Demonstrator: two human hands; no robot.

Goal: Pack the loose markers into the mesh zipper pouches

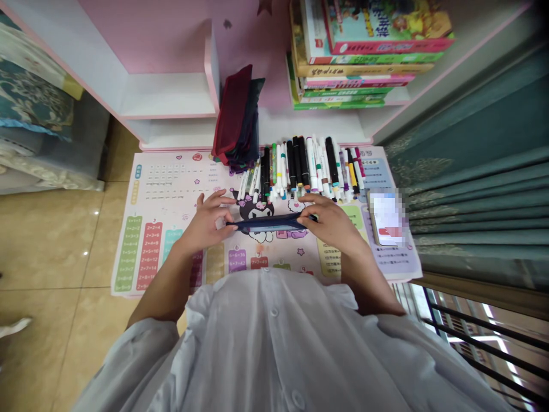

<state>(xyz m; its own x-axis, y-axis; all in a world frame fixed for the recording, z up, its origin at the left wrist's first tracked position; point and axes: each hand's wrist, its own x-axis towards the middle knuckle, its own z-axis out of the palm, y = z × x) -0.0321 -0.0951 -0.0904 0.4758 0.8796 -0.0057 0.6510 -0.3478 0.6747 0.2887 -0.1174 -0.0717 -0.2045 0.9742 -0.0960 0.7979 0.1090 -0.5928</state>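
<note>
Printed desk mat (165,191) | left hand (205,222), right hand (329,222): fingers narrow, pinching navy pencil pouch (268,224) | phone (387,218): screen pixelated, unreadable

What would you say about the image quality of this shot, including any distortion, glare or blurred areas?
In the head view, wide-angle distortion bows the shelf and curtain; the phone screen is pixelated; the window glares at lower right; the tile floor shows small highlights.

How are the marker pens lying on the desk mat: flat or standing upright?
Flat: the marker pens lie side by side on the printed desk mat, none standing.
</note>
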